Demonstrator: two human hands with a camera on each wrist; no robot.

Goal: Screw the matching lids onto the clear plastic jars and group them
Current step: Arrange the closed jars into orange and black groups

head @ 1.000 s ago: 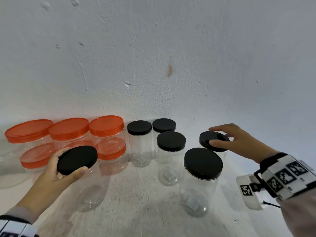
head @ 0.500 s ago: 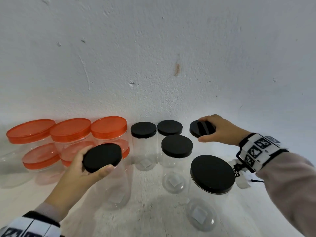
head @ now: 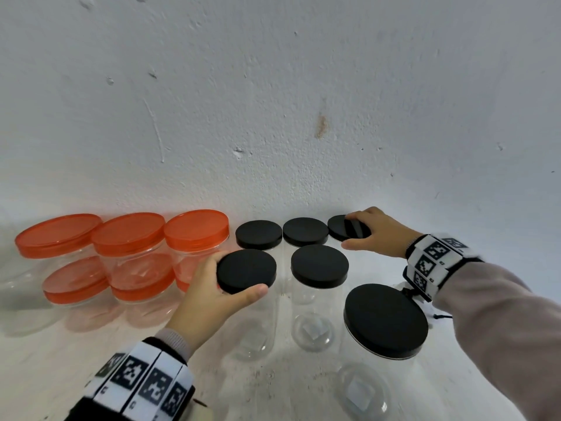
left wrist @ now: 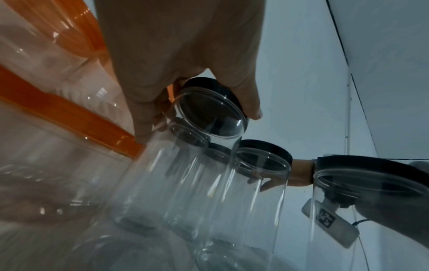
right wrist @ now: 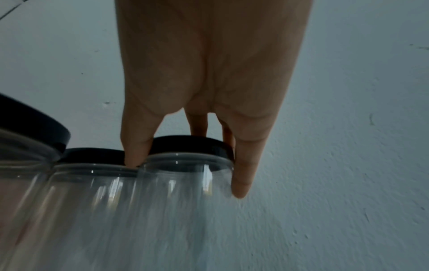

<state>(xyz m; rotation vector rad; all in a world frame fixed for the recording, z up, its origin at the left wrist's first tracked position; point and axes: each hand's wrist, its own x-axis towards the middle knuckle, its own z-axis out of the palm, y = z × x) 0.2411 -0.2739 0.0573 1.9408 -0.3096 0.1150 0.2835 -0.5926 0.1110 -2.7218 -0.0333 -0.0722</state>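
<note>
Against rough wall | left hand (head: 209, 287) clamps round black lid (head: 246, 271) | right hand (head: 375, 232) clamps small lid (head: 349, 227)

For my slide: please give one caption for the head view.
Each hand grips a black-lidded clear jar beside orange-lidded jars.

Left hand (left wrist: 185, 60) around black lid (left wrist: 210, 111)

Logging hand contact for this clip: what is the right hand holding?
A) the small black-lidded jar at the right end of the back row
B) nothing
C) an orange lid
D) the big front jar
A: the right hand grips the black lid of the end jar by the wall.
</note>
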